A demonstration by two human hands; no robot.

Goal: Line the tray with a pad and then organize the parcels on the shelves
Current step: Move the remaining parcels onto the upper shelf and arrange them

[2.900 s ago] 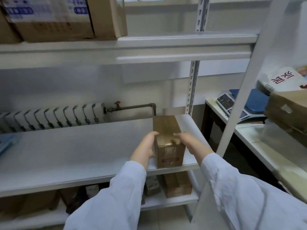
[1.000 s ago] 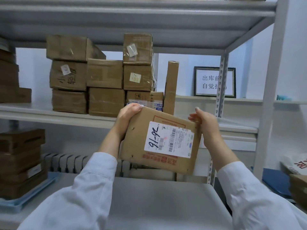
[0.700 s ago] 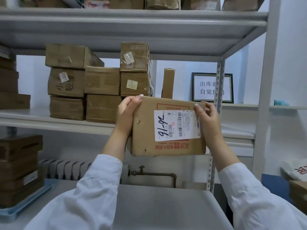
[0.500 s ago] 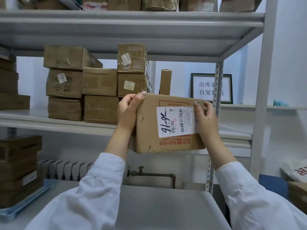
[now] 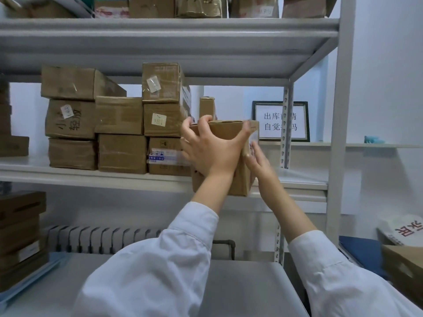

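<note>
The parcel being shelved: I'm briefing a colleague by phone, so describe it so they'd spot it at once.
On the middle shelf of the white rack, look just right of the stacked brown boxes. The parcel there is the only one in hands: the left hand grips its top edge, the right hand presses its side.

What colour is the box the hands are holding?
Brown cardboard. The head view shows the box best.

Parcel stockroom: metal shelving (image 5: pixel 169 30) stacked with taped cartons (image 5: pixel 119 115).
</note>
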